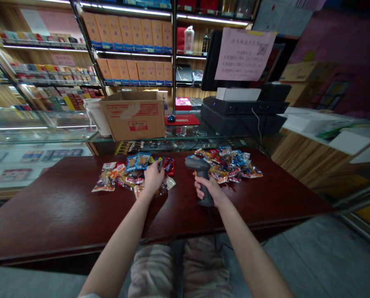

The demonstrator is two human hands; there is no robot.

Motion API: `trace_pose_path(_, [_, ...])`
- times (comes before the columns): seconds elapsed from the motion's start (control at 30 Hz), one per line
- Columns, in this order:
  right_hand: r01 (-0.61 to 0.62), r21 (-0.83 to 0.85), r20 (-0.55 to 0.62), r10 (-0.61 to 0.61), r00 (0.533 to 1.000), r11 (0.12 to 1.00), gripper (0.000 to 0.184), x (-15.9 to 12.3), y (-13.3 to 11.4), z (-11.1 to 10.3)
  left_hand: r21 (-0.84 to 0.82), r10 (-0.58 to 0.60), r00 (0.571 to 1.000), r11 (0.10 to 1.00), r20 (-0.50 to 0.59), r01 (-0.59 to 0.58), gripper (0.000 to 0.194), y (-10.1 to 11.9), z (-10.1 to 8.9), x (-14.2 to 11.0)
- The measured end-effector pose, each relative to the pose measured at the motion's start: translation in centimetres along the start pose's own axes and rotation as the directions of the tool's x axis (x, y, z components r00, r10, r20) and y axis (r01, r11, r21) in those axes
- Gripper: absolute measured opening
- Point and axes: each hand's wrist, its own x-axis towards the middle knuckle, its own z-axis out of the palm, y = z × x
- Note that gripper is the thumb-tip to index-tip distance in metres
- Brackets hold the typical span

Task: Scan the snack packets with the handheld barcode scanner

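Observation:
My right hand (210, 189) is closed around the handle of a grey barcode scanner (200, 169), held upright over the dark red table (63, 215). My left hand (153, 177) rests on a pile of small snack packets (125, 176) left of centre, its fingers curled on a packet near a red one (169, 165). A second pile of snack packets (231, 163) lies right of the scanner.
Behind the table, a glass counter (48, 136) carries a cardboard box (134, 114), a white cup (95, 116), a red mouse pad with a mouse (181, 119) and a black register with a printer (243, 109). Stocked shelves (129, 41) line the back wall.

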Motion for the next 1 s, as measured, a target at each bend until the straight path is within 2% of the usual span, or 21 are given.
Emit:
trace_pose_path(0.03, [0.01, -0.009, -0.017, -0.01, 1.0, 1.0, 0.046, 0.0, -0.6, -0.8, 0.155, -0.002, 1.0, 0.988, -0.015, 0.004, 0.041, 0.2, -0.2, -0.3])
trace_pose_path(0.1, [0.021, -0.024, -0.049, -0.022, 0.999, 0.999, 0.045, -0.1, -1.6, -2.6, 0.36, 0.016, 0.998, 0.933, -0.066, 0.008, 0.05, 0.7, -0.5, -0.8])
trace_pose_path(0.2, [0.04, -0.017, -0.078, -0.041, 0.996, 0.999, 0.042, -0.3, -2.6, -5.2, 0.504, 0.102, 0.984, 0.864, -0.144, -0.016, 0.061, 1.4, -0.6, -1.3])
trace_pose_path(0.3, [0.07, 0.036, -0.077, -0.067, 0.995, 0.997, 0.04, -0.6, -2.7, -7.1, 0.59, 0.179, 0.975, 0.804, -0.134, -0.066, 0.06, 2.4, -0.2, -1.4])
trace_pose_path(0.37, [0.086, 0.07, -0.086, -0.08, 0.993, 0.994, 0.04, -0.6, -2.5, -7.9, 0.591, 0.187, 0.981, 0.797, -0.054, -0.12, 0.058, 3.6, 0.6, -1.2])
trace_pose_path(0.43, [0.099, 0.093, -0.111, -0.089, 0.99, 0.991, 0.042, -0.6, -2.3, -8.4, 0.542, 0.147, 0.984, 0.822, 0.099, -0.177, 0.057, 5.2, 1.7, -0.6])
trace_pose_path(0.53, [0.098, 0.117, -0.129, -0.083, 0.988, 0.988, 0.042, -0.4, -1.9, -8.8, 0.455, -0.008, 0.944, 0.878, 0.331, -0.152, 0.056, 7.8, 4.2, 1.6])
trace_pose_path(0.63, [0.083, 0.122, -0.094, -0.072, 0.993, 0.989, 0.039, -0.5, -1.9, -8.9, 0.462, -0.152, 0.922, 0.886, 0.356, -0.032, 0.07, 9.8, 7.3, 4.3])
trace_pose_path(0.77, [0.095, 0.125, -0.054, -0.089, 0.995, 0.988, 0.037, -0.9, -1.9, -9.0, 0.464, -0.313, 0.888, 0.876, 0.336, 0.134, 0.083, 11.0, 11.2, 6.7])
trace_pose_path(0.87, [0.104, 0.132, -0.038, -0.1, 0.994, 0.986, 0.037, -1.0, -1.8, -9.1, 0.446, -0.339, 0.895, 0.876, 0.291, 0.187, 0.087, 11.0, 12.9, 7.3])
trace_pose_path(1.0, [0.1, 0.138, -0.029, -0.097, 0.995, 0.985, 0.037, -0.9, -1.6, -9.2, 0.392, -0.304, 0.903, 0.904, 0.305, 0.172, 0.087, 10.1, 13.3, 7.7])
